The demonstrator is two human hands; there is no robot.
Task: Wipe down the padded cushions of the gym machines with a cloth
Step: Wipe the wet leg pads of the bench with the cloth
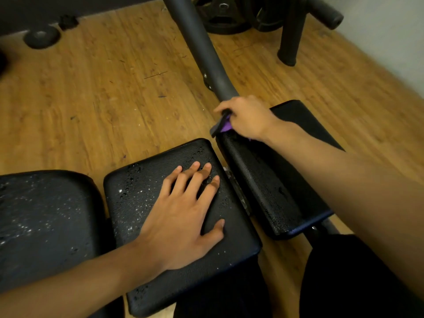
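Wood floor (114, 88) surrounds wet gym pads: the left hand (183, 216) lies flat, fingers straight, on the middle cushion (142, 198). The right hand (247, 118), grip closed on a purple cloth (226, 127), wipes the far end of the right cushion (263, 180); next, probably a stroke nearward.

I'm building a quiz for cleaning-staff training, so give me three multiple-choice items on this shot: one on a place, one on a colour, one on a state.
1. Where does the left hand rest?
A. on the floor
B. on the middle cushion
C. on a weight plate

2. What colour is the cloth in the right hand?
A. purple
B. white
C. yellow

3. How is the middle cushion's surface?
A. dry
B. torn open
C. dotted with droplets

Key: 1 B, its straight fingers lie flat on that pad; 2 A, purple shows below the curled fingers; 3 C, bright beads speckle the black surface.
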